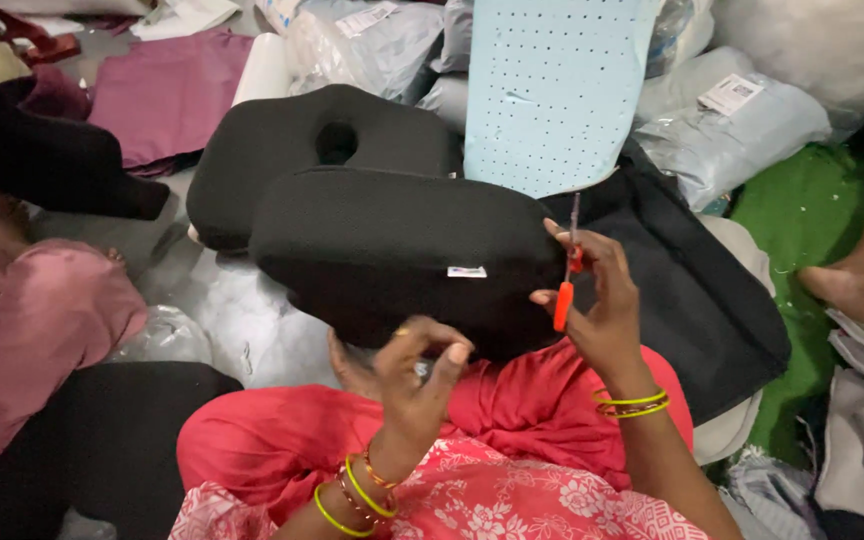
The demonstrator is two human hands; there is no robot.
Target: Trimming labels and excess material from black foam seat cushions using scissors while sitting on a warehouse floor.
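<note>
Head view, looking down at a seated person's lap. A black fabric-covered cushion [392, 250] rests on the lap at centre, a small white tag [467, 271] on its near face. Its underside and near edge are hidden by the hands and the red garment [532, 410].

The left hand [407, 375], at 6 o'clock of the cushion, has its fingers curled together and pinched at the cushion's lower edge; what lies between the fingertips is too small to make out. The right hand [602, 300], at 4 o'clock of the cushion, has its fingers clamped on a thin tool with an orange handle [564, 300], held upright, its slim metal end [575, 215] pointing to 12 o'clock. The tool's kind cannot be told for certain.

Behind the cushion, at 11 o'clock, lies a second black cushion with a hole in it [322, 140], partly covered by the first. At 1 o'clock a pale blue perforated foam slab [552, 90] stands up, its top cut off by the frame. A black fabric cover [692, 290] lies at 3 o'clock.

Clear plastic bags [732, 130] lie at 2 o'clock, stuffed with pale contents that cannot be identified. Maroon fabric [167, 95] lies at 10 o'clock. Another person's bare foot [857, 290] rests on green matting [802, 220] at the right edge, the leg cut off.
</note>
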